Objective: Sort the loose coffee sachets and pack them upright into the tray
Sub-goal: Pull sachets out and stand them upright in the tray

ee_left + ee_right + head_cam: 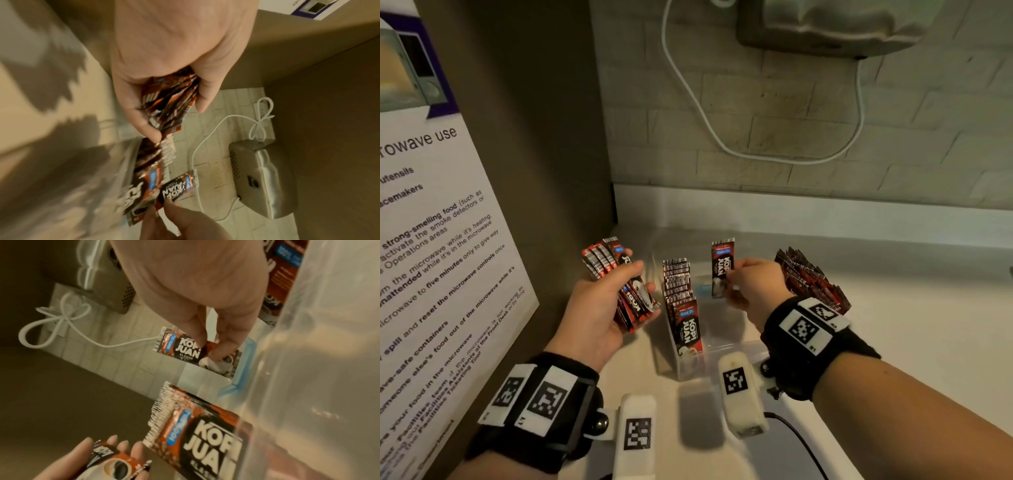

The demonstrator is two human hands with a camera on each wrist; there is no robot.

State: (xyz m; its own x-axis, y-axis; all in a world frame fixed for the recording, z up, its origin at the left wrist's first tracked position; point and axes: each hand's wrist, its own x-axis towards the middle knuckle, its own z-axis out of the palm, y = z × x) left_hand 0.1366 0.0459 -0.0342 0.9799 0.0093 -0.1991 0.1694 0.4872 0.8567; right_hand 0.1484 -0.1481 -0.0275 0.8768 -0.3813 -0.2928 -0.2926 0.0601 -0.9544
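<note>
Head view: pale counter [893,325] beneath brick wall [791,102], white cable [690,92].

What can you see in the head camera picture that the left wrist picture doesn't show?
Only the head view shows the microwave poster, the pile of loose sachets behind the right wrist, and both wristbands. Only the left wrist view shows the knot in the white cord and the whole side of the silver box on the wall. Both show the left hand gripping a bunch of sachets, the right hand pinching one sachet, and the row of sachets in the clear tray.
</note>
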